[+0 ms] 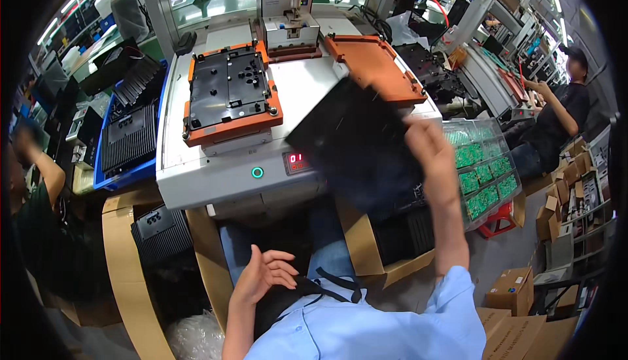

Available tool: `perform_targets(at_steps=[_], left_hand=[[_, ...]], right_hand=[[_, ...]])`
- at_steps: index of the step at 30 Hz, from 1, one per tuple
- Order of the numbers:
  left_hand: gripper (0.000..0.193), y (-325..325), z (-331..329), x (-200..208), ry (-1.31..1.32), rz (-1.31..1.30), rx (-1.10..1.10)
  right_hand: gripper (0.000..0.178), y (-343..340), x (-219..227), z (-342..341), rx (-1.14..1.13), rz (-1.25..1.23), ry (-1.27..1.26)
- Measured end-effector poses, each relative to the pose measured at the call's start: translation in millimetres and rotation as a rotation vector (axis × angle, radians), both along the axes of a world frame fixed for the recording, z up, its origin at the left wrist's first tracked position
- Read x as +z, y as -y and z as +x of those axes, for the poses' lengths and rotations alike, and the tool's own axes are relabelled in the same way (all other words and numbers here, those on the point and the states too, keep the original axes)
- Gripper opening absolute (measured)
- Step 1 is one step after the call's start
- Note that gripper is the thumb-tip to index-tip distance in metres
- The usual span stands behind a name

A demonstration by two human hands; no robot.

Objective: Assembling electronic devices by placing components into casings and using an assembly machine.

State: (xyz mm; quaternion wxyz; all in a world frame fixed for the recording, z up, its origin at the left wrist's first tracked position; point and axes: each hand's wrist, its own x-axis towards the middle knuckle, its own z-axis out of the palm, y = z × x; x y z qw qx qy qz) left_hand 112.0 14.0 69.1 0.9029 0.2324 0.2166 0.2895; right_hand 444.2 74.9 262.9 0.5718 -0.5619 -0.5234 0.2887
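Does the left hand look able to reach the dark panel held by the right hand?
Probably yes, if raised forward: the left hand looks empty, and nothing visible blocks the dark panel.

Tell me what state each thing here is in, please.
Right hand: gripping panel
Panel: raised, tilted
Left hand: holding nothing, half open
Left tray: holding a black plate
Right tray: partly hidden by panel
Button: ring lit green
Display: lit red
Blue bin: holding black parts
Left carton: open, holding a finned part
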Motion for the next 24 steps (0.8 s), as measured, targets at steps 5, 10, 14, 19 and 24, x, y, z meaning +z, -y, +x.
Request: perform_targets(at_steps=[5, 10, 14, 19, 24], left_hand=[[0.068, 5, -26, 2, -0.444, 0.185, 0.311], [0.063, 18, -52, -13, -0.607, 0.182, 0.531], [0.063, 26, -68, -19, -0.593, 0.125, 0.587], [0.055, 24, -82, -36, -0.733, 0.221, 0.731], [0.023, 21, -88, -33, -1.701, 0.924, 0.912]], right_hand=[[0.033, -88, 63, 62, -0.154, 0.315, 0.019], [0.037, -172, 36, 130, -0.308, 0.294, 0.236], [0.033, -191, 6, 142, -0.116, -0.045, 0.067], [0.028, -188, -9, 144, -0.078, -0.239, 0.325], [0.036, -183, 7, 143, -0.003, -0.343, 0.431]])
